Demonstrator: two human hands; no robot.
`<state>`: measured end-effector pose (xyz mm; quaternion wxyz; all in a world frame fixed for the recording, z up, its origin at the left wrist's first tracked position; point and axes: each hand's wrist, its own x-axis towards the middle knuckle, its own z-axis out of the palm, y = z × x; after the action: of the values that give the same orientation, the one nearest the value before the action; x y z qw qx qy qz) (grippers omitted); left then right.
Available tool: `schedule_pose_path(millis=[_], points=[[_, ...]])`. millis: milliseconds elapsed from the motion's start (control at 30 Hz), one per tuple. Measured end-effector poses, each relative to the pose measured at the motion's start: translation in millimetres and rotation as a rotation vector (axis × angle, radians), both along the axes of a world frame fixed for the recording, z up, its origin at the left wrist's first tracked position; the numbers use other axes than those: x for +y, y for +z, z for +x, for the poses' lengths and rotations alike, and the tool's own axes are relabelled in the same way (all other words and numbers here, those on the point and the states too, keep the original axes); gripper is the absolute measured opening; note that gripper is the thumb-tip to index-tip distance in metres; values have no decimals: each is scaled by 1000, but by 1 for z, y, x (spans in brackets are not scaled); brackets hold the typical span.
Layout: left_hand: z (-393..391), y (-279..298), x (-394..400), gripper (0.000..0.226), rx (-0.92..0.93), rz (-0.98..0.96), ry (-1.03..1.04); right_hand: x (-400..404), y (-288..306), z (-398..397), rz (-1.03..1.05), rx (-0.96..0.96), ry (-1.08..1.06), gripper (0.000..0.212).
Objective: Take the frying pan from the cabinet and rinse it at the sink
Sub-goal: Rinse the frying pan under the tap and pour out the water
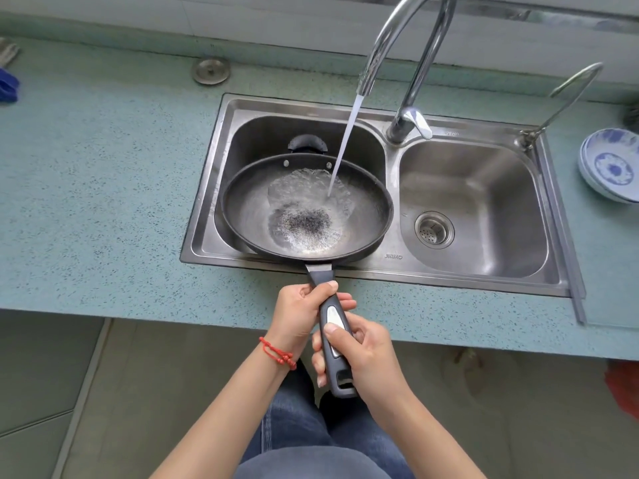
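We had both hands wrapped round the pan's handle (pixel 332 323): our left hand (pixel 304 314) gripped it nearer the pan, thumb along the top, and our right hand (pixel 363 354) clasped it nearer its end. Beyond our fingers the frying pan (pixel 306 209) hung over the sink's (pixel 390 257) left basin, holding a shallow pool where the tap's (pixel 404 46) stream (pixel 344 146) landed.

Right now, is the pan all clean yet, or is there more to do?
Not yet. The frying pan is already out of the cabinet and over the left basin of the sink. The left hand and right hand grip its handle while water from the faucet pools inside. Still left: tipping the water out and turning the faucet off.
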<state>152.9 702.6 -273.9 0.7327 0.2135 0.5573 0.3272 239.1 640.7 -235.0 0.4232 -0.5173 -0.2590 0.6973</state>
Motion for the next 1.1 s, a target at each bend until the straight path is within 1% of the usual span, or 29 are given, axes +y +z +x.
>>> schedule_pose_path(millis=[67,267,400,500,567,700,800,833,900,967,1033,1067,1100], points=[[1,-3,0,22,-4,-9,6,2,-2,1,-13,-4,1,13],[3,-12,12,23,-20,-18,9,17,-12,1,-52,-35,2,19],[1,-25,24,25,-2,-28,10,30,-22,1,-68,-74,29,23],[0,-32,31,25,-25,-35,6,39,-29,4,-90,-92,53,24],[-1,-36,35,24,-26,-48,-16,46,-33,7,-102,-129,84,24],[-5,-43,41,27,32,-51,-83,58,-40,15,-50,-297,197,18],[-7,-42,41,31,75,-47,-82,60,-41,17,-11,-311,240,14],[-8,-42,41,29,85,-43,-85,61,-43,18,0,-324,244,16],[-9,-41,40,20,127,-26,-118,62,-47,20,31,-397,276,30],[-9,-39,38,30,165,-8,-157,63,-53,25,52,-496,318,45],[-11,-37,33,31,194,23,-205,66,-58,33,58,-562,331,50],[-12,-36,30,25,202,35,-221,68,-60,38,58,-577,309,50],[-13,-33,29,18,209,43,-225,72,-64,44,58,-579,269,45]])
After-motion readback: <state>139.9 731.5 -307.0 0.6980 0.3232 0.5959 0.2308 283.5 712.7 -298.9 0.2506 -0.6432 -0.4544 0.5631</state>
